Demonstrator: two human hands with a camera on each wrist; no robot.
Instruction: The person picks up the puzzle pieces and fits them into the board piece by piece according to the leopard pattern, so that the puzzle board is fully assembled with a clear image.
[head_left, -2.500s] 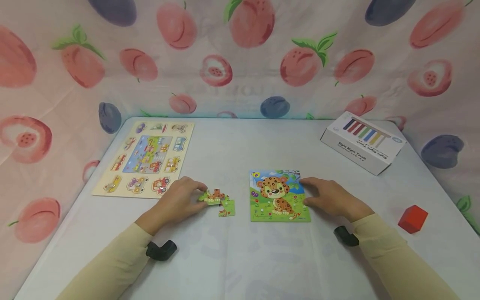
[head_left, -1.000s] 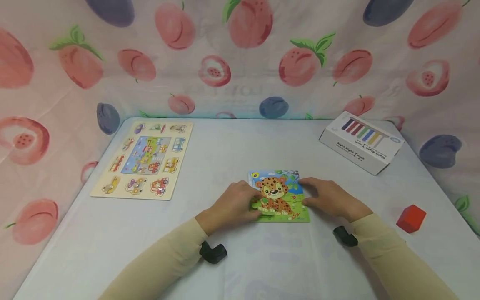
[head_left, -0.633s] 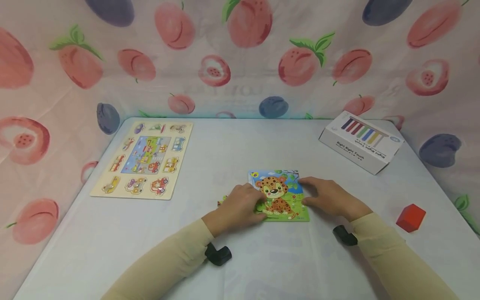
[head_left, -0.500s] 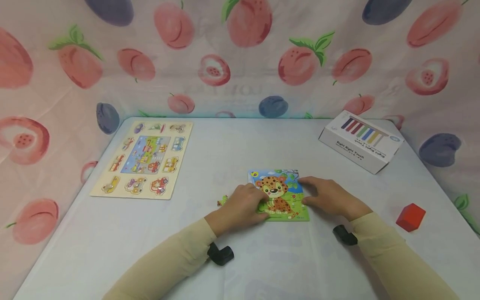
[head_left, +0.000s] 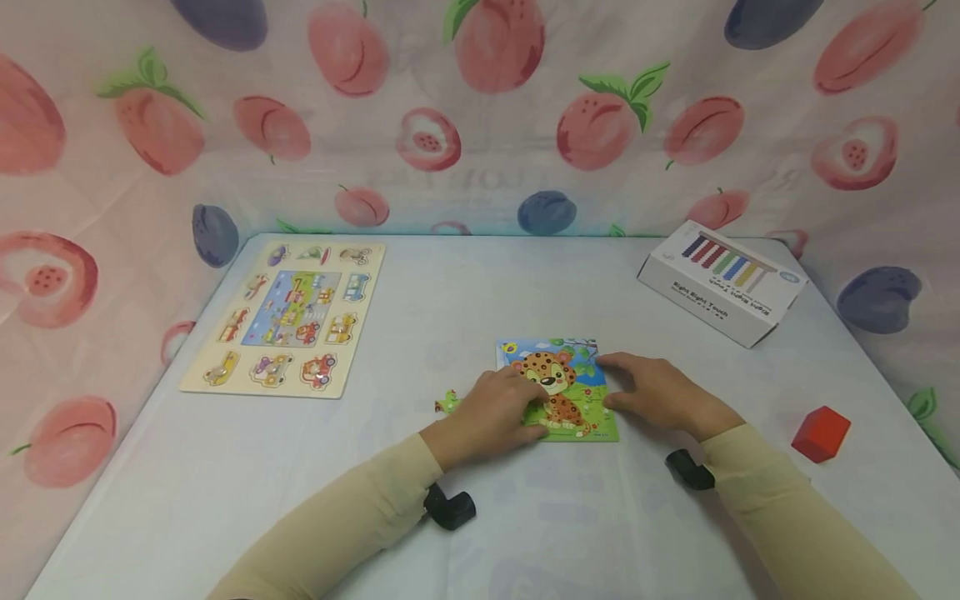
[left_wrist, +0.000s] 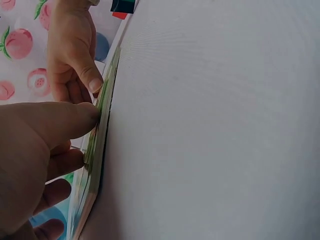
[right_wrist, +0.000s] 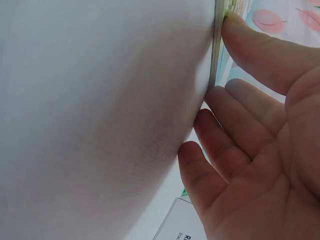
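Observation:
A square leopard jigsaw puzzle [head_left: 573, 404] lies flat on the white table. My left hand [head_left: 491, 412] is over its lower left part, thumb and index finger pinching a green puzzle piece [head_left: 534, 412] down at the puzzle's surface. That piece is mostly hidden by the fingers. In the left wrist view the thumb [left_wrist: 75, 120] and index fingertip meet the puzzle's face; the other fingers hang off it. Another loose puzzle piece [head_left: 447, 402] shows partly behind the left hand. My right hand [head_left: 667, 396] touches the puzzle's right edge with relaxed thumb and fingers.
A wooden vehicle peg puzzle [head_left: 351, 333] lies at the back left. At the back right stands a white box [head_left: 712, 287] picturing coloured blocks. A red block [head_left: 822, 434] sits beyond the right forearm. Fruit-patterned cloth [head_left: 480, 150] walls the table's back and sides.
My left hand has come right from the loose pieces onto the leopard puzzle with a piece, then crept slightly further right. One loose piece stays behind. The right hand holds its place.

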